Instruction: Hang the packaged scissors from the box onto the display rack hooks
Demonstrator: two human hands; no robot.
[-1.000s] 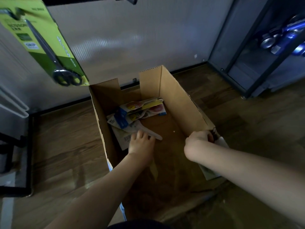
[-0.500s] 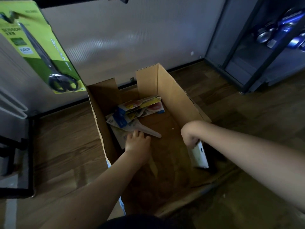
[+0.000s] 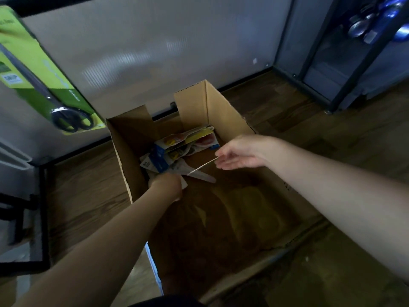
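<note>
An open cardboard box (image 3: pixel 230 111) stands on the wood floor. Several packaged scissors (image 3: pixel 177 149) lie piled in its far left corner. My left hand (image 3: pixel 166 186) reaches down onto the near edge of the pile, fingers curled over a white-backed package (image 3: pixel 184 183). My right hand (image 3: pixel 239 155) is over the box's middle and pinches a thin card package (image 3: pixel 202 166), seen edge-on. A green packaged scissors (image 3: pixel 44 74) hangs from the rack at the upper left.
The display rack's black frame (image 3: pixel 45 202) and white hooks (image 3: pixel 13 158) stand left of the box. A dark shelf unit (image 3: pixel 318 69) with blue cans (image 3: pixel 394 16) is at the far right. A pale wall runs behind the box.
My right hand has moved from the box's right wall to over its middle, carrying the card package, now turned edge-on. My left hand has curled down onto the pile.
</note>
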